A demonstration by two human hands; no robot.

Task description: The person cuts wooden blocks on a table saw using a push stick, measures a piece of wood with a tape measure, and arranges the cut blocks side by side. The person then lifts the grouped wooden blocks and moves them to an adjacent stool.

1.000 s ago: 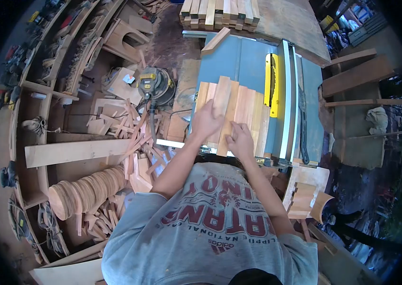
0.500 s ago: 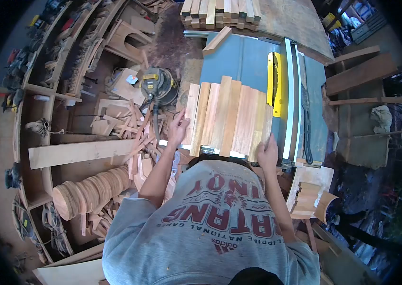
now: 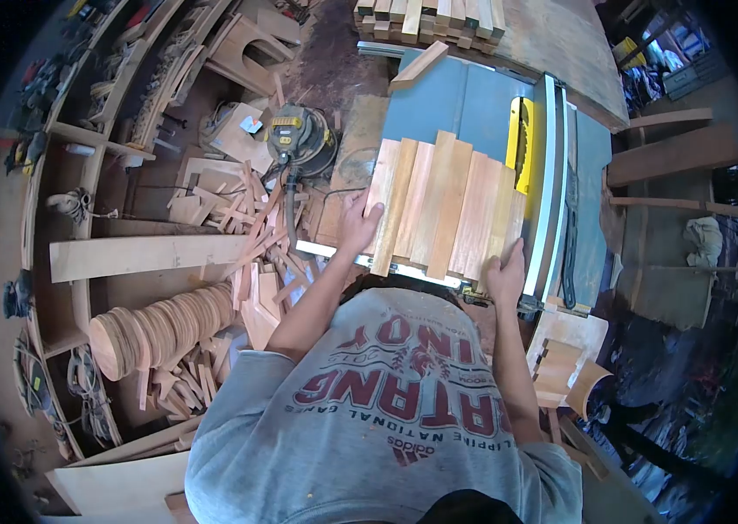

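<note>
Several pale and reddish wooden strips lie side by side on the blue top of a table saw, their ends uneven. My left hand grips the left edge of the row, thumb on the outermost strip and the other fingers partly hidden beside it. At the lower right corner, my right hand is closed against the outer strip, its thumb and fingers at the edge. A yellow blade insert shows just beyond the row's right side, beside the long rip fence.
An angled wood offcut rests at the saw's far left corner. Stacked wood blocks stand behind it. Left are a shop vacuum, scrap wood, round wooden discs and a shelf. Boards lie at right.
The view has shifted, so the saw appears farther right. The leftmost strips sit closer together, and my left hand has moved in against the row's edge. My right hand stays at the right corner.
</note>
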